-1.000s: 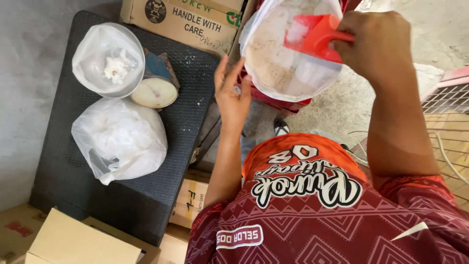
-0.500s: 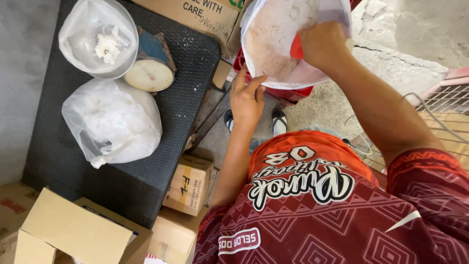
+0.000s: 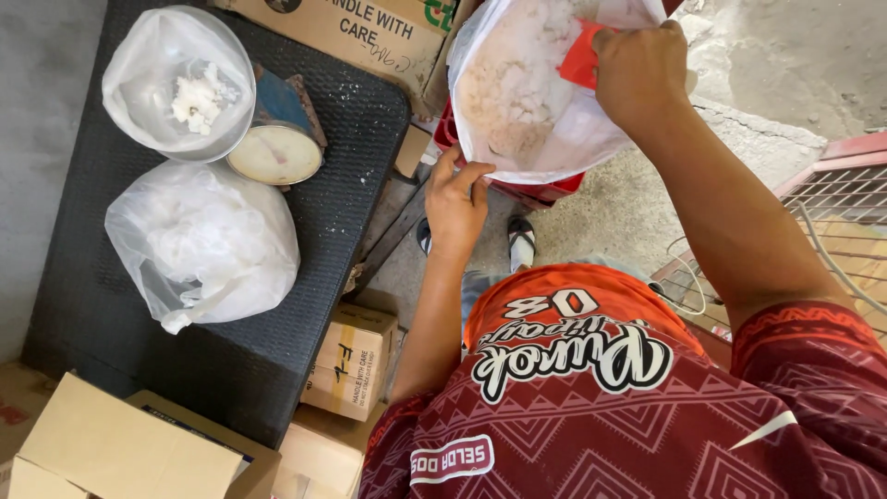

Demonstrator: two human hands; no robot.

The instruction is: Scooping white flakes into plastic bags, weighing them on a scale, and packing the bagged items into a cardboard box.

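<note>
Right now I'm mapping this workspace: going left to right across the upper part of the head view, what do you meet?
Clear bag with white lumps → round scale dial → left hand → big powder-filled bag → right hand on a red scoop → wire rack.

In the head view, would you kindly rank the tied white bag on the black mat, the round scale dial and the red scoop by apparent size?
1. tied white bag, clearly largest.
2. round scale dial.
3. red scoop, though the right hand hides most of it, so this last place is unsure.
</note>
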